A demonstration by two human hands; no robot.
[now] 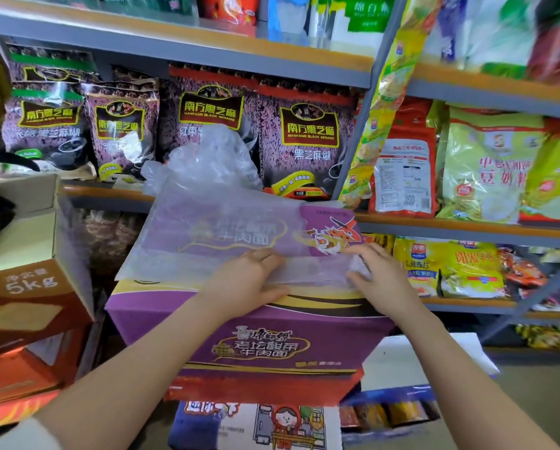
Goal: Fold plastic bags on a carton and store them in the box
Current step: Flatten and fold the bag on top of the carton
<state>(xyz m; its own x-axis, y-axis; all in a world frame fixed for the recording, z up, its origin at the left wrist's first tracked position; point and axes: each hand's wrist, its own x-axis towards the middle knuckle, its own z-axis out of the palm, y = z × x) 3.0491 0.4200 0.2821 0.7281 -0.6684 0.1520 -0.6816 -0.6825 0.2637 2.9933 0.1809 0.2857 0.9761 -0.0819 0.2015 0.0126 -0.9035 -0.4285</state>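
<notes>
A clear plastic bag (pixel 207 235) lies spread flat on top of a purple noodle carton (pixel 272 349) in the middle of the head view. My left hand (pixel 249 280) presses flat on the bag's near edge, fingers straight. At the bag's right near corner, my right hand (pixel 374 274) pinches a crumpled bit of the plastic. Behind the flat bag, a heap of crumpled clear bags (pixel 207 160) sits at the carton's far end. An open brown box (pixel 35 254) marked 5kg stands to the left.
Metal shelves (pixel 466 228) packed with black sesame packs (pixel 307 147) and yellow-green food bags (pixel 489 170) stand close behind and to the right. More cartons are stacked below the purple one and at the lower left. A white sheet (pixel 434 358) lies at the right.
</notes>
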